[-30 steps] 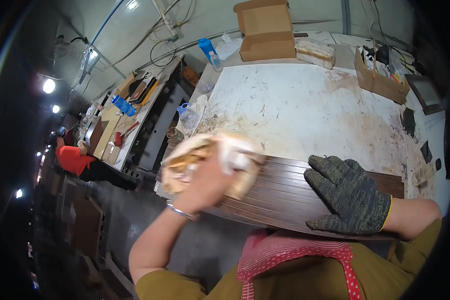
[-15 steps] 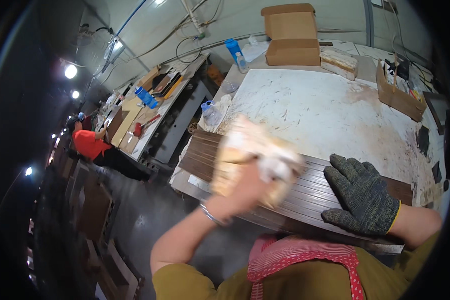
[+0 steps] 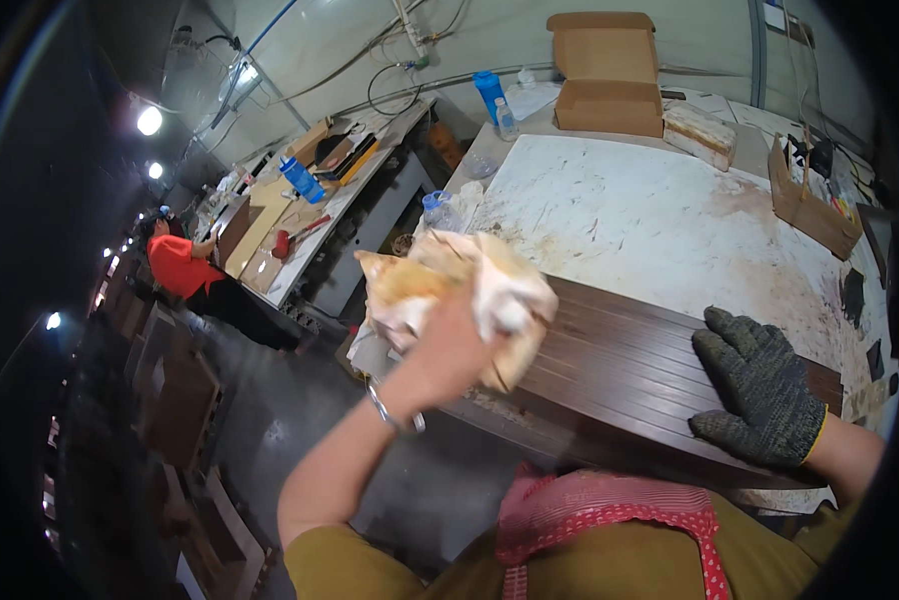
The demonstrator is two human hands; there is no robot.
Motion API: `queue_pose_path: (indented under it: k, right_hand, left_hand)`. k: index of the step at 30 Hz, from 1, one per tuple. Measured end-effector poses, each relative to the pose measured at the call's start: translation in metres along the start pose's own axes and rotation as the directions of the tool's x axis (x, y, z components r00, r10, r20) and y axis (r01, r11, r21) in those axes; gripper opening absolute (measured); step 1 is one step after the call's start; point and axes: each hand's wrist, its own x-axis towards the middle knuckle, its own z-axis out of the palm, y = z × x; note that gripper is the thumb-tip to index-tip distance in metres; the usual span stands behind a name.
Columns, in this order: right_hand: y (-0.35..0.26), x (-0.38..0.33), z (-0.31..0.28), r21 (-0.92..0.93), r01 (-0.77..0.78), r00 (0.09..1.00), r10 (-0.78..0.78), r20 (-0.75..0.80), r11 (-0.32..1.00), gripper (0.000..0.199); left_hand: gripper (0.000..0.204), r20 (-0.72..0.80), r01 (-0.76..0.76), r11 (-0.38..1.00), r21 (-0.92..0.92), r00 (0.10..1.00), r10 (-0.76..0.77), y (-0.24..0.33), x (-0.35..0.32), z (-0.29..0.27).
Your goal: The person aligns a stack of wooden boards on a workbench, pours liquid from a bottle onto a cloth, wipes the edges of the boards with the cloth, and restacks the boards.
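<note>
A: Gripping what, left hand (image 3: 450,345)?

B: Stained cream rag (image 3: 470,290), bunched up, fingers closed round it. Rag sits on the left end of the dark brown grooved panel (image 3: 630,370), about 9 o'clock from the panel's middle.

A: Right hand (image 3: 760,385)?

B: In a dark knit glove, fingers spread, palm flat on the panel's right end, 3 o'clock from the rag. Holds nothing, just presses.

A: Panel location?

B: Lying flat on the near edge of the scuffed white worktable (image 3: 650,220), close to the person's body.

A: Anything else?

B: Open cardboard box (image 3: 608,75) at 12 o'clock on the table's far side, blue bottle (image 3: 490,95) just beside it at 9. Person in a red top (image 3: 180,265) at a bench, far at 9 o'clock.
</note>
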Motion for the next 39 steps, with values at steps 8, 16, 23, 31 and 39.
queue_pose_path:
  k: [8,16,23,31,39]
  right_hand:
    - [-0.022,0.031,0.001,-0.009,-0.064,0.998,0.064,0.01,0.998,0.072]
    - [-0.023,0.039,0.009,-0.006,-0.055,0.998,0.054,-0.028,0.998,0.069]
    - [-0.03,0.05,0.009,0.016,-0.037,0.999,0.037,0.022,0.999,0.069]
    - [-0.029,0.049,0.01,0.025,-0.053,0.999,0.053,-0.004,0.998,0.067]
    - [-0.029,0.055,0.004,0.045,-0.004,0.999,0.002,0.045,0.999,0.068]
  left_hand:
    - [0.055,0.092,-0.309,0.948,0.08,0.949,0.302,0.025,0.006,0.009]
    - [0.039,-0.048,-0.303,0.947,0.103,0.95,0.309,-0.059,0.027,-0.029]
    - [0.051,0.065,-0.472,0.881,0.008,0.88,0.471,0.023,0.0,0.006]
    - [0.037,0.059,0.377,0.881,-0.286,0.924,-0.377,-0.124,-0.001,-0.044]
    - [0.032,-0.157,-0.113,0.961,-0.252,0.985,0.075,-0.017,-0.039,-0.044]
